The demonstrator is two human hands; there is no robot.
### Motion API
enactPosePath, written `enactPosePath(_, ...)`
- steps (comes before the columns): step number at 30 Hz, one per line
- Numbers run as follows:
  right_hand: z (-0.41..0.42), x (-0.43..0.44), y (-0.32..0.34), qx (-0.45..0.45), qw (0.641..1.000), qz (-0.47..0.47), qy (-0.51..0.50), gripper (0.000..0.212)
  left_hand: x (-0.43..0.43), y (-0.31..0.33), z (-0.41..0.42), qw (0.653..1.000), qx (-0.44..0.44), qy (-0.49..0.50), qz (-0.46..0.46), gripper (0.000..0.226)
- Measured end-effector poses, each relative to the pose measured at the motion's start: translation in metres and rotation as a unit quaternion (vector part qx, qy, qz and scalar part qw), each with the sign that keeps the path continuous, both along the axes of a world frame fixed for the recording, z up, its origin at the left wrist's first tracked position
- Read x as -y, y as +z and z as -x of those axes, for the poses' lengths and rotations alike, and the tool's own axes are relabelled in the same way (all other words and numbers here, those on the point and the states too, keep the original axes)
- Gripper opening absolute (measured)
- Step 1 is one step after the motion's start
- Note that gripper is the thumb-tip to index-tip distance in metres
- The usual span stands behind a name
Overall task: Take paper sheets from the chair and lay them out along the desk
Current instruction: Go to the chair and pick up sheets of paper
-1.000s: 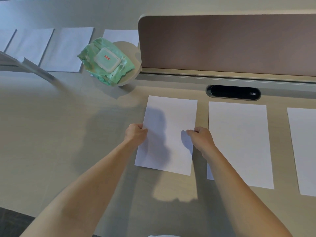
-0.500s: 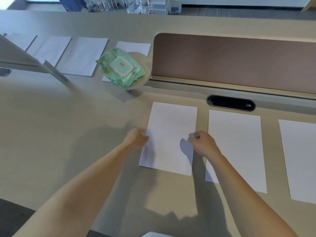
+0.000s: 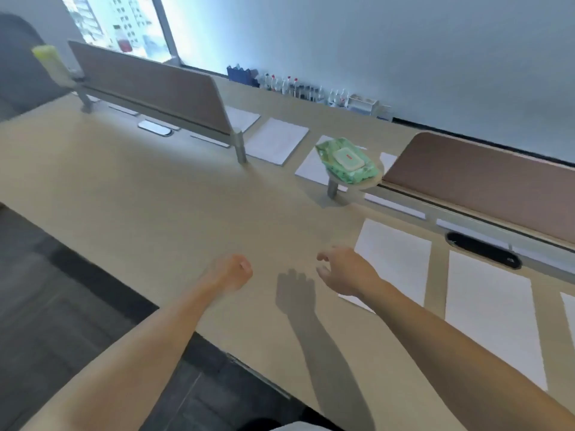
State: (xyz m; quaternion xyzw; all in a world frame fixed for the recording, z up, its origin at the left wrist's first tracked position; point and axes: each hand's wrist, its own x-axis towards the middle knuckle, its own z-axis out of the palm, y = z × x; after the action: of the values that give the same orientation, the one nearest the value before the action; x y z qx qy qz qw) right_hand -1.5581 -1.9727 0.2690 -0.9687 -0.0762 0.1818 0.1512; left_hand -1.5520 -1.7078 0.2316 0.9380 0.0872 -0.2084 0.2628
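Both hands hang empty, left hand (image 3: 231, 272) seemingly fisted, right hand (image 3: 346, 269) slack, just left of a thin white paper sheet (image 3: 396, 259): floppy, best pinched by opposite edges.

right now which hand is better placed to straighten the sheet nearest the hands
Right. The right hand hovers at the left edge of the sheet; the left hand is further off over bare desk.

The scene is seen from a single head-worn camera, held close above the near edge of the desk (image 3: 155, 194) and aimed forward and down across it at a slant. The wall (image 3: 404, 57) beyond the desk and the floor (image 3: 62, 306) at its near left are also taken in.
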Motion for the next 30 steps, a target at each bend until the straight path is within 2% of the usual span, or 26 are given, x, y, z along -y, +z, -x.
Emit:
enactPosePath(3,0.006,-0.097,0.015,0.048,0.996,0.005,0.077,0.036,-0.105,0.035,0.045,0.999,0.001,0.016,-0.032,0.03)
enactPosePath(9,0.021,-0.303,0.047,0.077,0.969,-0.029,0.233,0.035,-0.296,0.084,0.165,0.982,0.067,0.171,-0.039,0.038)
enactPosePath(15,0.045,-0.485,0.067,0.081,0.916,-0.043,0.391,0.037,-0.425,0.094,0.271,0.941,0.098,0.322,-0.044,0.035)
enactPosePath(18,0.052,-0.559,0.068,0.076,0.896,-0.044,0.435,0.037,-0.476,0.086,0.304,0.91,0.115,0.395,-0.049,0.033)
enactPosePath(23,0.045,-0.671,0.048,0.021,0.874,-0.066,0.481,0.045,-0.558,0.061,0.322,0.884,0.095,0.455,-0.058,0.032)
enactPosePath(27,0.016,-0.776,0.039,-0.01,0.851,-0.107,0.514,0.044,-0.645,0.045,0.3,0.875,0.078,0.469,-0.091,0.034)
enactPosePath(30,-0.022,-0.86,0.034,-0.021,0.844,-0.096,0.527,0.044,-0.721,0.047,0.269,0.878,0.053,0.463,-0.111,0.036)
